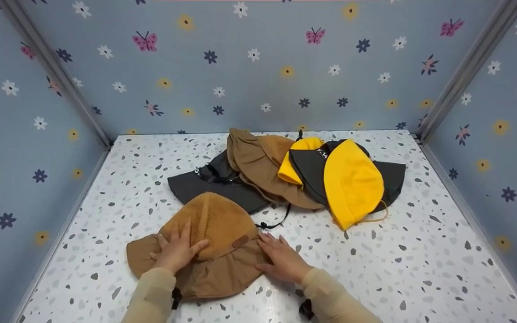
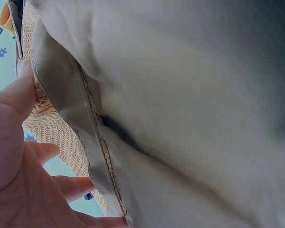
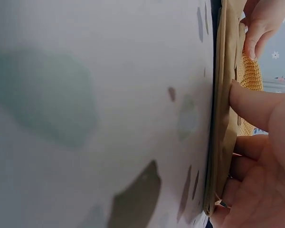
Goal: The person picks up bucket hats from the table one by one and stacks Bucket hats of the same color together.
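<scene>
While flat on the tan hat [image 1: 213, 224], both open-fingered hands, left [image 1: 177, 251] and right [image 1: 283, 259], gripping nothing; hat pile [image 1: 294, 175] just behind.

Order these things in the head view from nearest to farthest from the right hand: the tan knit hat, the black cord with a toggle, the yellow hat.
From the right hand:
1. Tan knit hat, touching the fingertips, to its left.
2. Black cord with a toggle, just beyond the fingertips, apart from them.
3. Yellow hat, farther back and to the right, in the pile.
</scene>
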### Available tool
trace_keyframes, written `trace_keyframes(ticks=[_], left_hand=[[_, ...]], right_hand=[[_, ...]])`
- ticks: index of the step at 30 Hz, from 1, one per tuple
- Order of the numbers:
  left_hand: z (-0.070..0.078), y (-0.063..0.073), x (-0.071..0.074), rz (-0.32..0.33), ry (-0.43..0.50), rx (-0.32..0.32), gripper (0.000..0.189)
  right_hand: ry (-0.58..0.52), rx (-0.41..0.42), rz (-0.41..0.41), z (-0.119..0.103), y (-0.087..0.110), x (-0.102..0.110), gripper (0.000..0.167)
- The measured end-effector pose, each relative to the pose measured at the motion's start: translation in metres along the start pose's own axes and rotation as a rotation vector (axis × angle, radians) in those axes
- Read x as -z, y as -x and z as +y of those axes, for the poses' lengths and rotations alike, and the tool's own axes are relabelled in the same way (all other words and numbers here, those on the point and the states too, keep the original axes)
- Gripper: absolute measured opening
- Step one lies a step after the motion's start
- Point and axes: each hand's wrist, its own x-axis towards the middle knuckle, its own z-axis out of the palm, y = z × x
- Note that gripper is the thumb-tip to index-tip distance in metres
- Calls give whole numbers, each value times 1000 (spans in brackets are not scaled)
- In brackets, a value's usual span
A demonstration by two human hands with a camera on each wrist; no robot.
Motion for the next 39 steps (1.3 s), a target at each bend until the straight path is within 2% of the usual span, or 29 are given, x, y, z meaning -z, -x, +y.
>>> trace_keyframes(ticks=[9, 15, 17, 20, 24, 28, 33, 39], left_hand=[[-1, 0, 1, 11, 1, -6, 94], [3, 4, 1, 12, 19, -2, 94], [5, 5, 1, 20, 26, -10, 94], [10, 6, 3, 51, 24, -39, 91], [19, 7, 6, 110, 5, -88, 85], [27, 7, 9, 163, 12, -127, 84], [38, 3, 4, 255, 42, -204, 83], [51, -2, -1, 344, 39, -282, 79]], right_hand=[[-42, 38, 29, 1, 0, 2, 69], [-166, 20, 55, 3, 5, 10, 63], [-220, 9, 107, 4, 8, 17, 58], [-322, -9, 270, 12, 11, 28, 46], [-492, -81, 523, 30, 15, 45, 32], [-653, -215, 672, 47, 21, 65, 32], [-877, -397, 750, 67, 31, 86, 38], [-1136, -525, 791, 87, 47, 107, 52]])
